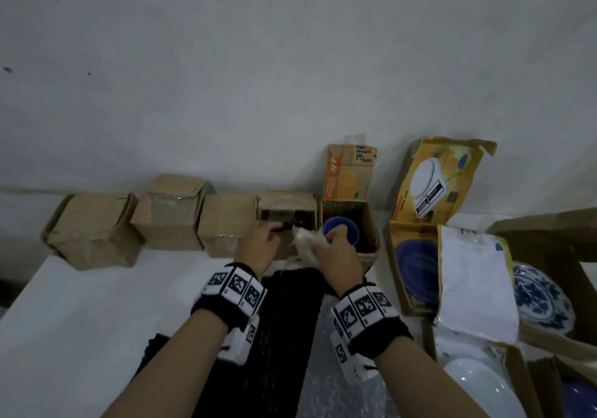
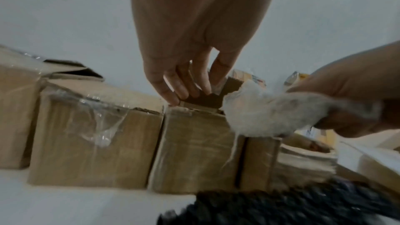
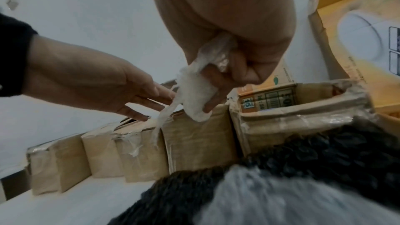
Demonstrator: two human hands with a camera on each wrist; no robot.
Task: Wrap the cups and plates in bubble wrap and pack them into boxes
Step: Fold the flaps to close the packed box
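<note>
item: small white bubble-wrapped bundle [image 1: 305, 242], a loose strip of wrap trailing from it; held above the near edge of the small open brown cardboard box [image 1: 287, 214], fourth in the row along the far wall. what the bundle contains cannot be told.

right hand [image 1: 339, 249]: fingers curled round the bundle, gripping it; in the right wrist view [image 3: 229, 67] the wrap bunches up through the fist.

left hand [image 1: 261, 240]: fingers extended and pressing back a dark inner flap at the top of the same box; in the left wrist view [image 2: 186, 67] the fingertips [image 2: 173, 98] touch the flap's edge. the two hands sit close together, not touching.

just right of that box: open brown carton with an orange printed flap [image 1: 350, 175] standing up, a round blue cup [image 1: 340, 232] inside.

left along the wall: three closed brown cardboard boxes sealed with clear tape [image 1: 93, 230], side by side.

right: yellow kitchen-scale box [image 1: 434, 185], open, a dark blue plate [image 1: 416, 266] inside; near it a blue-and-white patterned plate [image 1: 542, 298] and a plain white plate [image 1: 481, 385] in other cartons.

near, under the forearms: black knitted cloth [image 1: 290, 320] and a sheet of clear bubble wrap [image 1: 336, 382] on the white table [image 1: 80, 320].
</note>
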